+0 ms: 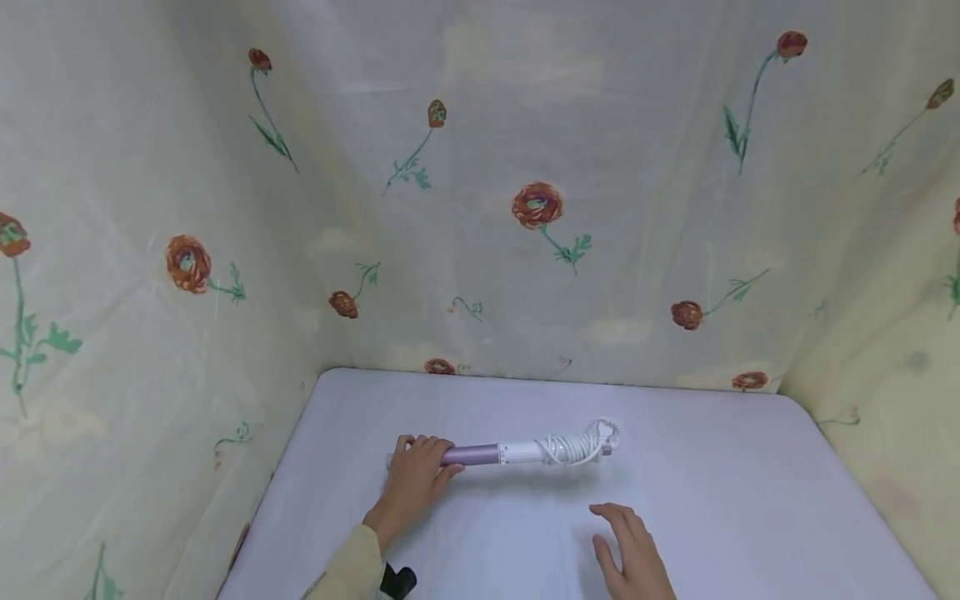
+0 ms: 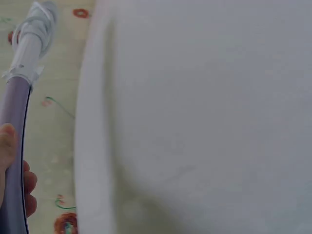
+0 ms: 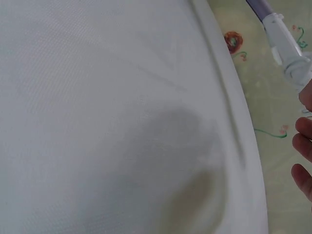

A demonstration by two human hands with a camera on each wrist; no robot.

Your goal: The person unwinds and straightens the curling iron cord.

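Nearest to me, my right hand (image 1: 633, 554) hovers low over the desk (image 1: 750, 500), fingers spread and relaxed, holding nothing; it sits a little short of the curling iron and does not touch it. In the right wrist view only its fingertips (image 3: 304, 146) show at the edge, with the iron's white section just beyond.

A bit farther forward and to the left, my left hand (image 1: 414, 482) is grasping the curling iron (image 1: 510, 452), fingers curled over the purple barrel end. The left wrist view shows my thumb and fingertips (image 2: 7, 146) wrapped round that purple barrel (image 2: 13, 161).

The iron lies flat across the middle of the desk, running left to right: purple barrel at the left under my hand, white handle in the middle, and the white cord (image 1: 581, 444) wound in loops round the right end.

Behind the desk and on both sides hangs a pale cloth backdrop (image 1: 525, 167) printed with red flowers on green stems.
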